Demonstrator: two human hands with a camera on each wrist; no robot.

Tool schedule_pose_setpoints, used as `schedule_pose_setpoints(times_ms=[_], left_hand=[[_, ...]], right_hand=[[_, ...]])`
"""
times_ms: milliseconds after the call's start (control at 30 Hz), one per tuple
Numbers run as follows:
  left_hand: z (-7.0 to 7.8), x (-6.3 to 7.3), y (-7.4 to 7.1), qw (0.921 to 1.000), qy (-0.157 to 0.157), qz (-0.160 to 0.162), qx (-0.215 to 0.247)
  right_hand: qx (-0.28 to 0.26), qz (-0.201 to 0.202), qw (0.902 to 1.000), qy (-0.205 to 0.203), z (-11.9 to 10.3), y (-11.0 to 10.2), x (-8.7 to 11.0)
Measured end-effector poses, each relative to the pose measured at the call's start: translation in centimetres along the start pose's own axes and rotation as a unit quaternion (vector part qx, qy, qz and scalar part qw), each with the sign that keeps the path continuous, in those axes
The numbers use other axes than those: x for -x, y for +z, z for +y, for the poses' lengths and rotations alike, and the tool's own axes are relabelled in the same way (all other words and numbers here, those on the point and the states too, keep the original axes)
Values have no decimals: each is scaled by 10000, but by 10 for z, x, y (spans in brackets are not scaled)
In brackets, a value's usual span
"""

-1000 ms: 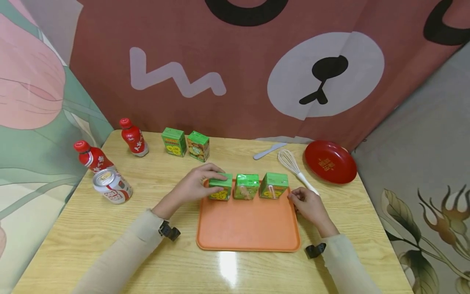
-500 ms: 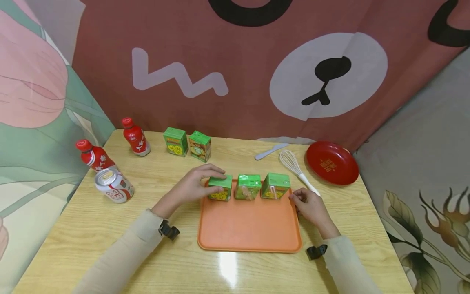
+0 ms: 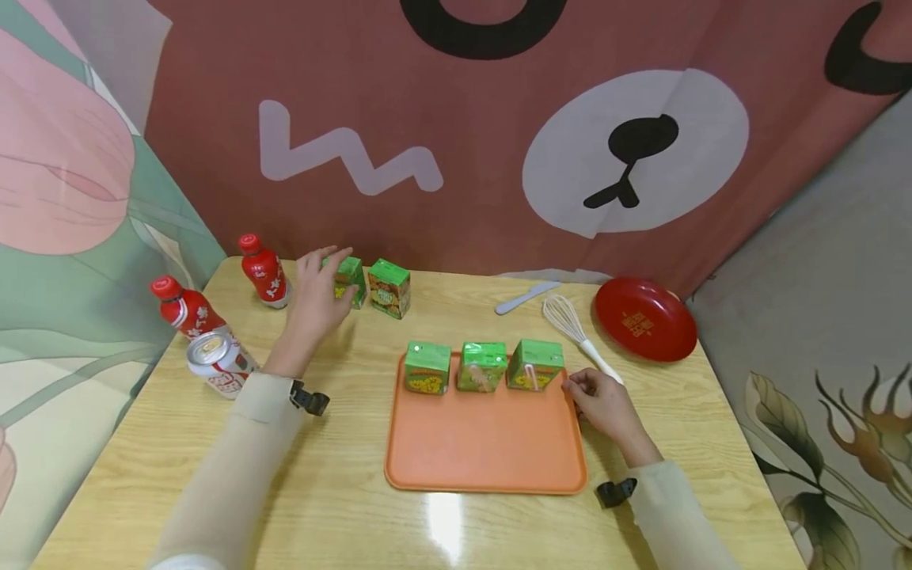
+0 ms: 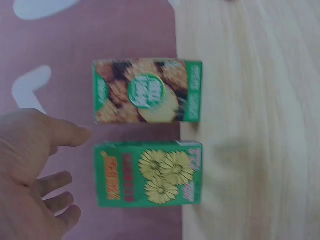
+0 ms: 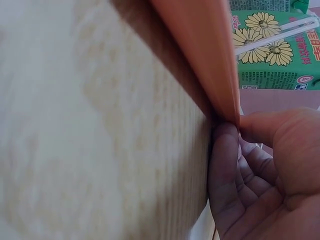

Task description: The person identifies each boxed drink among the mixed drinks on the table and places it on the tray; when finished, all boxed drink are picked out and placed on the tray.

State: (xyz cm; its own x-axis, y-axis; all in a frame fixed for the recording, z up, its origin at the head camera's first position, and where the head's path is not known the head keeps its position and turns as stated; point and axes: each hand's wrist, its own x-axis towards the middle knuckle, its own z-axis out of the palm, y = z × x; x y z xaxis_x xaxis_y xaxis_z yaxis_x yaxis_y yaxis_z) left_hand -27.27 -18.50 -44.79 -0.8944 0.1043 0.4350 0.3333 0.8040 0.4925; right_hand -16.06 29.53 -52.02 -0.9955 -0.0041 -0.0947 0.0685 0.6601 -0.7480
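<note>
My left hand (image 3: 317,297), fingers spread, is at the back left by a green drink carton (image 3: 349,279) with yellow flowers, partly covering it in the head view. In the left wrist view the thumb and fingers stand apart from that carton (image 4: 150,175). A second carton (image 3: 389,289) with a brown picture stands beside it. Three green cartons, the left one (image 3: 427,369), the middle one (image 3: 482,368) and the right one (image 3: 534,366), stand in a row along the far side of the orange tray (image 3: 484,443). My right hand (image 3: 606,408) pinches the tray's right rim (image 5: 215,65) between thumb and finger.
Two red bottles, one at the back (image 3: 264,273) and one nearer (image 3: 188,309), stand left with a silver can (image 3: 221,364). A pale knife (image 3: 527,297), a whisk (image 3: 577,332) and a red plate (image 3: 644,321) lie at the back right. A printed cloth rises behind the table.
My left hand has let go of the left carton on the tray and moved back and left to the flowered carton. The right hand keeps its place at the tray rim.
</note>
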Motion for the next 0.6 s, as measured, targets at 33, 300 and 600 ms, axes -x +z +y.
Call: schedule_pose_setpoints(times_ms=[33, 300, 600], left_hand=[[-4, -1, 0, 9998, -105, -172, -59], [-17, -2, 8, 9960, -465, -681, -343], [-20, -5, 13, 9937, -827, -700, -283]], right_hand=[[-20, -3, 10000, 6, 0, 0, 1], [-59, 16, 10000, 33, 2, 3, 3], [-52, 36, 10000, -15, 6, 2, -1]])
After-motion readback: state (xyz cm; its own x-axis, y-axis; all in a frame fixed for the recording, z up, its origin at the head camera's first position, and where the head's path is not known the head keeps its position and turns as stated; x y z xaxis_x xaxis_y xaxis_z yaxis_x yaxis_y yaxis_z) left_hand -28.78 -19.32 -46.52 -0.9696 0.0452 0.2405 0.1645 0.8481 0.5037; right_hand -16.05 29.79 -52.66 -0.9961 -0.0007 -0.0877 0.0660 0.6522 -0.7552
